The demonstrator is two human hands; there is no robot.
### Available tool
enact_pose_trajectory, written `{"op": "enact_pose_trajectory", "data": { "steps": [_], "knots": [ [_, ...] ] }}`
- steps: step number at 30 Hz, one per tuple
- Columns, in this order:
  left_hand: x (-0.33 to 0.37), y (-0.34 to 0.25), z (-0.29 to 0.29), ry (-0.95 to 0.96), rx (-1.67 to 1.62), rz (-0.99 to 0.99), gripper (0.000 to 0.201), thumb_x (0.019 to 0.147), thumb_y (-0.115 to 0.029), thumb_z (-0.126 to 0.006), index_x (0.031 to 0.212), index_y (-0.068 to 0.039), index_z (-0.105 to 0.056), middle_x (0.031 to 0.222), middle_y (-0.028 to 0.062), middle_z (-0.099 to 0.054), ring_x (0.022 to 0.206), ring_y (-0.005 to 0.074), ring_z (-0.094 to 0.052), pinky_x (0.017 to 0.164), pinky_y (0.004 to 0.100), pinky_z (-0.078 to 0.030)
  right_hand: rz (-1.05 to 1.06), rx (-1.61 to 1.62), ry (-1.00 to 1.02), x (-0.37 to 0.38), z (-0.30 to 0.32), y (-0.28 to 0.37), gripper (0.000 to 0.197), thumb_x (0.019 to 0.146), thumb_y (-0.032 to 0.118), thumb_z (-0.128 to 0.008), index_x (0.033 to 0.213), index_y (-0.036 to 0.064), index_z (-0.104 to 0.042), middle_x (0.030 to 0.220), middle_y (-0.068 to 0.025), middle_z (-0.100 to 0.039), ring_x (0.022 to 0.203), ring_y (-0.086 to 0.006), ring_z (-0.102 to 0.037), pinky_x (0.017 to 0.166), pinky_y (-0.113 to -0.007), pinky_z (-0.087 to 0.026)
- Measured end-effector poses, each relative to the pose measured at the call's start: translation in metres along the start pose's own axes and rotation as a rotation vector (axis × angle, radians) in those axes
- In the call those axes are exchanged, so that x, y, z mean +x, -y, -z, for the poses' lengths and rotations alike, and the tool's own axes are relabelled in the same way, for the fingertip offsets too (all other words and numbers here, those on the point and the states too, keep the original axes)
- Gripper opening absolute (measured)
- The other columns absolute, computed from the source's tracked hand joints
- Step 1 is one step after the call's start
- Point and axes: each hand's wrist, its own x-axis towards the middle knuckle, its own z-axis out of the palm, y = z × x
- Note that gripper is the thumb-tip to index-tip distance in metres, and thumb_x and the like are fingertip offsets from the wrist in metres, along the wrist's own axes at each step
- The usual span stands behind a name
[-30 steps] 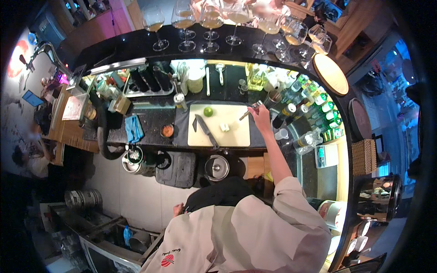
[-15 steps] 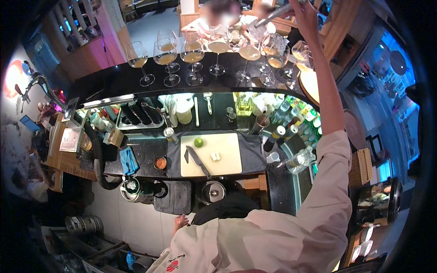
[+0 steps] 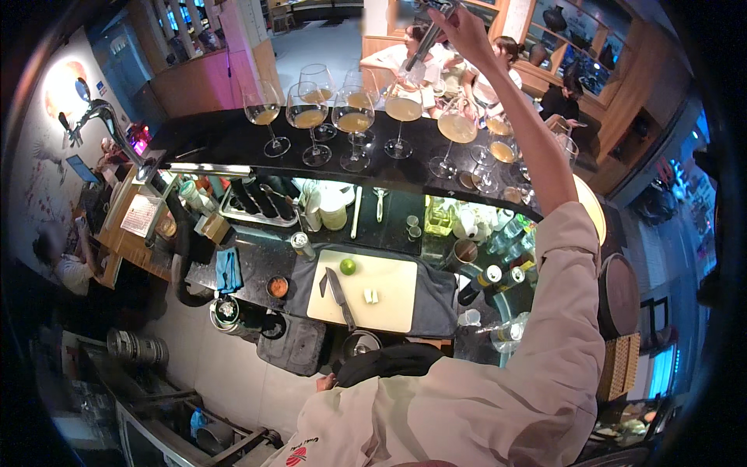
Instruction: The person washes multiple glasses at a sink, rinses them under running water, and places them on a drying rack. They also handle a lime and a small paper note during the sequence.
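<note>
The right hand is stretched far forward and up over the bar, fingers closed around a slim metal tool, tongs or a similar bar tool as far as the view allows, whose lower end points down toward the stemmed glass near the middle of the row. The left hand shows only as a small patch low in the picture, beside the person's dark apron and well below the counter; whether it is open or closed on anything cannot be told.

A row of wine glasses filled with amber and pale cloudy drinks stands on the black bar top, some touching rim to rim, with more glasses crowded at the right end under the raised forearm. On the lower work counter lie a pale cutting board with a knife, a lime and a small cut piece, all well apart from the working hand.

Judging by the pose, the step in hand is finishing the drinks one by one, garnishing or stirring with the tool, and the reach is now at the middle glasses. The next move calls for lowering the tool's tip straight into one bowl without brushing the neighbouring rims, since the stems stand close and the sleeve passes just above the right-hand glasses.
</note>
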Motion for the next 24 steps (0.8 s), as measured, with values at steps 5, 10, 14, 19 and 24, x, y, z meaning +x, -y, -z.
{"op": "enact_pose_trajectory", "data": {
  "steps": [5,10,14,19,24],
  "knots": [
    [-0.009,0.015,-0.009,-0.044,-0.007,0.036,0.037,0.079,-0.030,-0.067,0.087,0.006,-0.069,0.076,0.0141,-0.068,0.066,0.0209,-0.064,0.061,0.0347,-0.050,0.056,-0.007,0.015,0.002,-0.013,-0.020,0.045,0.090,0.043,-0.059,0.098,-0.0015,-0.056,0.068,-0.0101,-0.065,0.062,-0.0172,-0.069,0.051,-0.028,-0.051],
    [-0.014,0.019,-0.013,-0.102,-0.026,0.140,0.035,0.079,-0.028,-0.067,0.087,0.006,-0.069,0.075,0.0146,-0.068,0.065,0.0215,-0.064,0.060,0.0350,-0.050,0.024,0.007,0.048,-0.002,-0.021,-0.022,0.044,0.091,0.041,-0.058,0.100,-0.0020,-0.058,0.068,-0.0092,-0.063,0.063,-0.0172,-0.069,0.052,-0.028,-0.052],
    [-0.018,0.019,-0.014,-0.126,-0.033,0.183,0.034,0.079,-0.027,-0.067,0.087,0.006,-0.069,0.075,0.0150,-0.068,0.064,0.0220,-0.064,0.059,0.0353,-0.050,-0.009,0.003,0.066,-0.002,-0.028,-0.026,0.044,0.091,0.042,-0.059,0.098,-0.0018,-0.059,0.069,-0.0095,-0.064,0.063,-0.0169,-0.069,0.052,-0.028,-0.052],
    [-0.021,0.019,-0.015,-0.151,-0.030,0.224,0.033,0.079,-0.026,-0.067,0.087,0.006,-0.069,0.074,0.0155,-0.068,0.063,0.0226,-0.063,0.059,0.0357,-0.050,0.064,0.042,0.033,-0.003,-0.029,-0.028,0.048,0.089,0.043,-0.061,0.092,-0.0042,-0.056,0.068,-0.0120,-0.064,0.058,-0.0179,-0.067,0.049,-0.028,-0.052],
    [-0.019,0.019,-0.015,-0.167,-0.022,0.249,0.032,0.079,-0.024,-0.067,0.087,0.006,-0.069,0.074,0.0160,-0.068,0.062,0.0233,-0.063,0.058,0.0361,-0.050,0.032,0.027,0.047,-0.005,-0.029,-0.029,0.046,0.089,0.041,-0.062,0.090,-0.0039,-0.055,0.066,-0.0109,-0.064,0.058,-0.0185,-0.067,0.048,-0.028,-0.051]
  ]
}}
